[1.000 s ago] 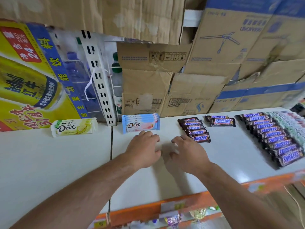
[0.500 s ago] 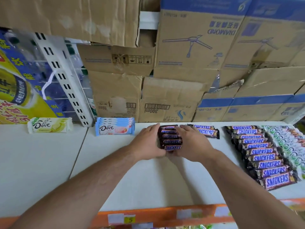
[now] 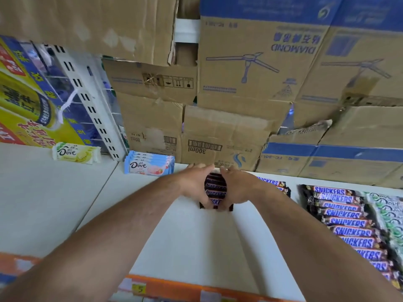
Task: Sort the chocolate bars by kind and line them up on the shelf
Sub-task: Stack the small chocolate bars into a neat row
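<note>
Held bars: the small Snickers row (image 3: 216,189) lay toward the back of the shelf (image 3: 192,240), enclosed between both hands. The bars were flat oblongs in glossy dark-brown film, overlapped like tiles. About five bands showed in the gap.
Left hand: the left hand (image 3: 195,184) clasped the row's left side. Its fingers (image 3: 199,168) were pressed together and curved round toward the far end, with the thumb at the nearest bar.
Right hand: the right hand (image 3: 238,188) clasped the right side the same way. Its fingers (image 3: 226,171) were pressed together, their tips almost meeting the left ones.
Shelf surface: smooth white panels joined at one seam, with an orange price rail (image 3: 174,288) carrying paper tags along the front.
Dove, left: one pale-yellow Dove bar (image 3: 76,151) in crimped shiny film, and, well apart from it, a blue Dove stack (image 3: 150,165) of at least four bars.
Snickers, right: a Snickers pair (image 3: 275,184) of two bars lay just behind the right wrist. Farther right stood a long Snickers row (image 3: 349,225) of about ten overlapped bars, the nearest cut by the frame edge.
Far right: a green-and-white Dove row (image 3: 390,214) touched that row; its count could not be told.
Backdrop: creased brown cardboard boxes (image 3: 218,138), a white slotted upright (image 3: 93,110) of metal and a glossy yellow poster (image 3: 21,101).
</note>
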